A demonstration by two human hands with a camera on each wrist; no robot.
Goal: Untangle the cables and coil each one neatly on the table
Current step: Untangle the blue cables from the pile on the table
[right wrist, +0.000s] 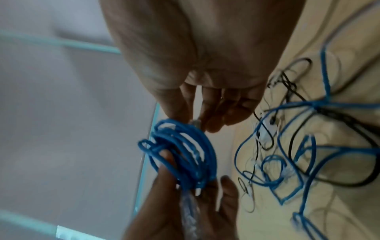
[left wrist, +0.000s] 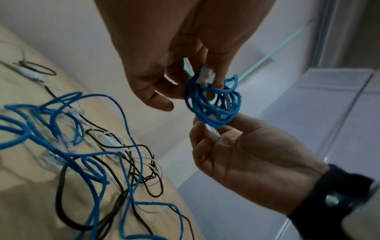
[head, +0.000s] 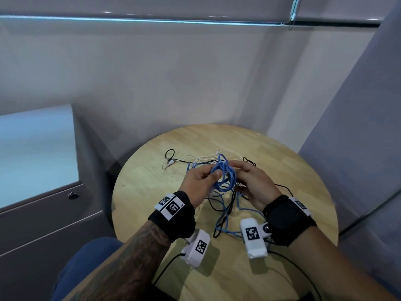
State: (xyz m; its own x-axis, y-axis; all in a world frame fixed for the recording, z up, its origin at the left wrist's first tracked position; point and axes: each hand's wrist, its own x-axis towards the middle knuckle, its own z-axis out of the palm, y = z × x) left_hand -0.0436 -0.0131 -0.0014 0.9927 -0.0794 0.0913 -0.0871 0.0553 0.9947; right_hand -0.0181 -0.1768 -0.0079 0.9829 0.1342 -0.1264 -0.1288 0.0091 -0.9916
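While pinched: round, ribbed blue coil [head: 223,177]

The head view is evenly but softly lit, dimmer toward the corners, with pale glare on the tabletop [head: 282,170] and short soft shadows under the wrist cameras. Straight lines bow at its edges from the wide lens. Both wrist views are dimmer, bluish and grainy. In the left wrist view the near blue cable [left wrist: 98,146] is smeared and the hands look dark against a brighter wall. The right wrist view is the softest, with motion blur over the blue coil [right wrist: 180,152] and loose loops
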